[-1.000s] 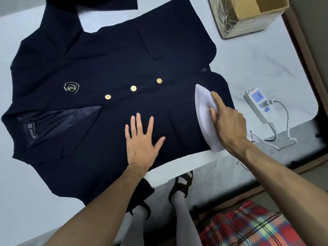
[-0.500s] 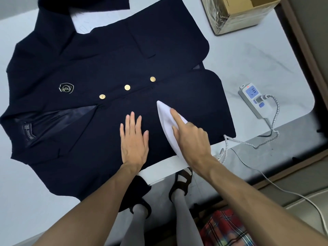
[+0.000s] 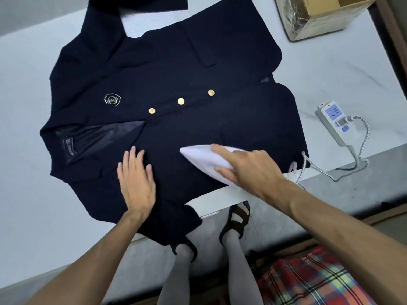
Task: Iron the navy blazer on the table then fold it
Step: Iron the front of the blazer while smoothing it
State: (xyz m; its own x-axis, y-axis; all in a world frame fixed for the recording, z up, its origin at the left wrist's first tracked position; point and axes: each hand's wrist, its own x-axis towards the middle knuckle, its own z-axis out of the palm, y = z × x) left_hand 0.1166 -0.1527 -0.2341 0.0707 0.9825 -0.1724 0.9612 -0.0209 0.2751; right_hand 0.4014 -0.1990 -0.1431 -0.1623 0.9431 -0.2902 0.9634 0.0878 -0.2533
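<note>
Shows a navy blazer (image 3: 176, 73) spread flat, front up, on the white table (image 3: 22, 150), collar end to the left and hem to the right, one sleeve drooping over the table's near edge. Presses the left hand (image 3: 136, 181) flat on the blazer's near front panel, just below the open lapel; fingers straight, side by side, gripping nothing. Grips a white iron (image 3: 202, 157) with the right hand (image 3: 248, 168) on that same panel, nearer the hem; fingers wrapped over the iron's top, index finger laid along it (handle itself hidden under the palm). Points the iron's tip toward the left hand, with bare cloth between. Across the blazer's middle, three gold buttons (image 3: 181, 101) in a slanted row; on the far chest, a small badge (image 3: 112, 99). Just right of the blazer's hem, a power strip (image 3: 332, 122) with a plug in it and a braided cord (image 3: 361, 150) looping back toward the blazer's near hem corner. Beyond the blazer's far hem corner, a cardboard box (image 3: 319, 20).
</note>
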